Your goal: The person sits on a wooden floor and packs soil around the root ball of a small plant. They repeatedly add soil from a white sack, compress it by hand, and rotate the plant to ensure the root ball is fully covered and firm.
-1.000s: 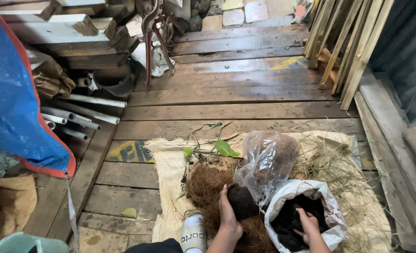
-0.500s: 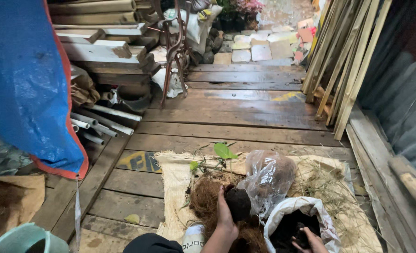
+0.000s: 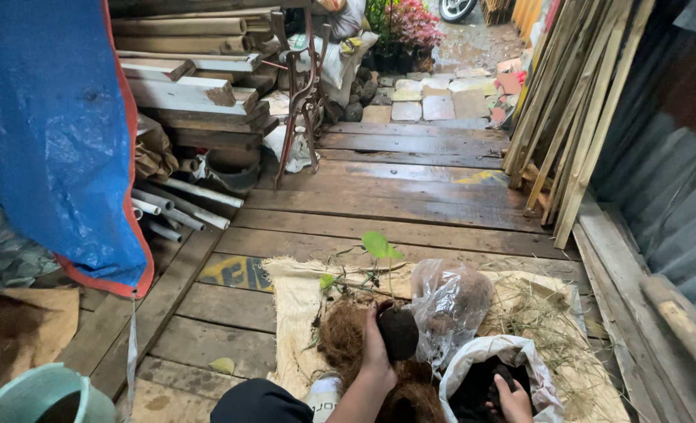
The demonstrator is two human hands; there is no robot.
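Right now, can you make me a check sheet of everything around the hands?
Surface: wooden plank floor, with a pale sack cloth spread on it.
Job's things: dark soil ball with a green seedling; white bag of dark soil.
Clutter: clear plastic bag, brown fibre heap, dry straw.
Hands: left hand holds the soil ball; right hand reaches into the white bag.
Cables: nothing seen.
Surroundings: blue tarp, stacked timber, white pipes, leaning wooden slats, green bucket.
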